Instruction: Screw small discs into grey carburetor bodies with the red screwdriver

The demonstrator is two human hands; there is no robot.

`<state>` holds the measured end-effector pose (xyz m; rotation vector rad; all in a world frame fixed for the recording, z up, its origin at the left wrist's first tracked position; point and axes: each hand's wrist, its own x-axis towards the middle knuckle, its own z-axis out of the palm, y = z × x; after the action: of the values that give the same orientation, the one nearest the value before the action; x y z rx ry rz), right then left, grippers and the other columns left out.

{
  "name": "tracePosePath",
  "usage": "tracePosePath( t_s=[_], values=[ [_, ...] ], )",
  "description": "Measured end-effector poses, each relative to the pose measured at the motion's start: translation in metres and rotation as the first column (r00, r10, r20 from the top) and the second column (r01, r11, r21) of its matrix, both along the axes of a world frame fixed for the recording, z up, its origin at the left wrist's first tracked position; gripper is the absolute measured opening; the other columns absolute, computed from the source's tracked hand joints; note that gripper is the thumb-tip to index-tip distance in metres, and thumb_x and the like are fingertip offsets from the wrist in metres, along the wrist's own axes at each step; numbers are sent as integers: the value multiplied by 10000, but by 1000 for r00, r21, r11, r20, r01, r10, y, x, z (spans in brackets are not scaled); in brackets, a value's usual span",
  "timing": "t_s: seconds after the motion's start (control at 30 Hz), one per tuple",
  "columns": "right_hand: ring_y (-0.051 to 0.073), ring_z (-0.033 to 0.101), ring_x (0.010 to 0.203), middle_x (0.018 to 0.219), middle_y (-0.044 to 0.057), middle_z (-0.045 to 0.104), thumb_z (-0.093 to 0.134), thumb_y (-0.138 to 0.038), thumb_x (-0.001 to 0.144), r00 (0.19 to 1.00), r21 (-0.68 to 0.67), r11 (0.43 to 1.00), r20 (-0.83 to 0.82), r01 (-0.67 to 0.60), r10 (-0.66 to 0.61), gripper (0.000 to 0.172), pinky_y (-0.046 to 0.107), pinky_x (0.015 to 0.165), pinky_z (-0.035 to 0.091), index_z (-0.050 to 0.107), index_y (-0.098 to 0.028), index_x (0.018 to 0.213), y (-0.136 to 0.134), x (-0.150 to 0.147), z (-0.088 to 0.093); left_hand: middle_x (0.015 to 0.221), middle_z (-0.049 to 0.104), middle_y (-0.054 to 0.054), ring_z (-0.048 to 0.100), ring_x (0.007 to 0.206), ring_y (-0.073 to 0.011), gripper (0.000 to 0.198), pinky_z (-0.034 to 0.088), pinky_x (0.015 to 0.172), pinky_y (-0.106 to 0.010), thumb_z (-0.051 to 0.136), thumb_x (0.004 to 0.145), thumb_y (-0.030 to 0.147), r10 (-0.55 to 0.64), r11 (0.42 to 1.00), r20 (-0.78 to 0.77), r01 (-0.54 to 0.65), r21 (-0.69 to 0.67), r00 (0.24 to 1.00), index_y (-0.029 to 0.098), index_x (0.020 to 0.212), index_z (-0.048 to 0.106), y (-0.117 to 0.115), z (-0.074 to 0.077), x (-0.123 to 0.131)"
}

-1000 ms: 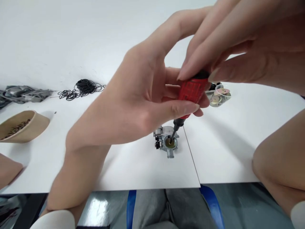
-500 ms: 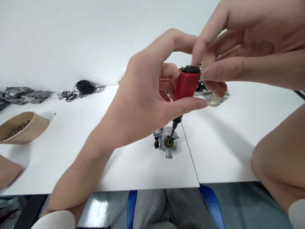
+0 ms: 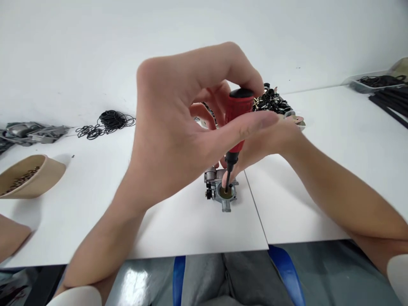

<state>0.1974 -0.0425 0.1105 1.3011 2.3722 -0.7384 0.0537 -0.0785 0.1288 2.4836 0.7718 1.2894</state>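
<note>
My left hand (image 3: pixel 178 114) is closed around the red handle of a screwdriver (image 3: pixel 236 108), index finger by its black cap and thumb along its side. The screwdriver stands nearly upright, its tip down in the round opening of a small metal carburetor (image 3: pixel 226 206) on the table. Behind the screwdriver, my right hand (image 3: pixel 259 142) reaches down to the carburetor. One of its fingertips is at the opening's rim beside the shaft, and others rest at the far side, gripping the body. Much of that hand is hidden behind the left thumb and the handle.
A tan bowl (image 3: pixel 52 174) of small brass-coloured parts stands at left, above part of another container (image 3: pixel 12 238). Black rubber rings (image 3: pixel 113 120) and grey parts (image 3: pixel 35 132) lie along the wall. Small dark parts (image 3: pixel 272 102) are heaped behind my hands; a clear tray (image 3: pixel 366 86) sits far right.
My right hand has moved from beside the screwdriver's cap down to the carburetor. My left hand has shifted slightly left on the handle, and the screwdriver now stands more upright.
</note>
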Motion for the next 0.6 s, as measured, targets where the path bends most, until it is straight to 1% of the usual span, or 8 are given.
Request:
tracePosePath(
  t_s=[0.1, 0.17, 0.23, 0.3, 0.37, 0.47, 0.53, 0.6],
  values=[
    [206, 603, 826, 925, 45, 666, 752, -504, 721, 998, -36, 998, 37, -47, 48, 408, 314, 663, 440, 669, -186, 963, 0, -2, -5, 747, 673, 10, 670, 676, -115, 74, 562, 514, -267, 727, 790, 136, -31, 998, 93, 25, 59, 995, 151, 786, 655, 1, -4, 3],
    [185, 593, 834, 923, 33, 659, 738, -470, 749, 994, -28, 993, -14, -112, 111, 369, 303, 698, 442, 660, -187, 972, 3, -1, -11, 741, 680, 6, 676, 671, -117, 64, 588, 540, -284, 698, 796, 74, -43, 999, 117, 40, 29, 992, 135, 807, 680, 4, -4, 2],
    [158, 580, 842, 939, 13, 650, 727, -439, 771, 976, -15, 980, -94, -200, 198, 359, 282, 734, 436, 641, -188, 1012, 8, 0, -17, 870, 716, 16, 704, 751, -132, 152, 622, 601, -297, 666, 811, 41, -150, 987, 106, 155, -45, 983, 157, 903, 700, 9, -1, -4],
    [147, 576, 853, 961, 5, 645, 716, -441, 782, 955, -25, 965, -156, -260, 253, 382, 273, 762, 429, 622, -182, 1047, 12, 0, -22, 1069, 700, 39, 719, 888, -153, 268, 646, 686, -306, 634, 832, 24, -310, 936, 66, 316, -154, 948, 208, 1020, 689, 13, 3, -13],
    [154, 579, 857, 961, 18, 643, 703, -451, 795, 952, -56, 961, -164, -270, 258, 397, 278, 772, 425, 614, -169, 1059, 14, -1, -25, 1091, 690, 20, 720, 930, -179, 327, 650, 712, -319, 619, 825, -17, -383, 902, 59, 387, -189, 922, 203, 1059, 680, 16, 6, -19],
    [154, 573, 834, 915, 24, 634, 701, -438, 803, 947, -74, 957, -180, -281, 265, 383, 282, 765, 418, 607, -161, 1050, 16, -2, -26, 941, 707, 1, 723, 875, -191, 242, 647, 699, -333, 693, 784, 19, -331, 934, 41, 334, -130, 943, 176, 969, 698, 18, 5, -18],
    [147, 560, 799, 870, 8, 625, 714, -458, 783, 937, -75, 951, -207, -300, 280, 379, 283, 749, 411, 607, -174, 1010, 17, -2, -27, 865, 693, 22, 717, 792, -162, 177, 638, 653, -313, 744, 755, 74, -289, 951, 83, 296, -85, 954, 178, 891, 700, 16, 2, -14],
    [146, 557, 792, 869, 3, 627, 722, -494, 759, 935, -67, 951, -216, -301, 281, 396, 285, 742, 406, 614, -182, 978, 19, -1, -29, 868, 701, 32, 717, 775, -143, 167, 634, 631, -293, 733, 767, 77, -273, 951, 150, 290, -107, 950, 178, 897, 708, 14, 0, -11]
  ],
)
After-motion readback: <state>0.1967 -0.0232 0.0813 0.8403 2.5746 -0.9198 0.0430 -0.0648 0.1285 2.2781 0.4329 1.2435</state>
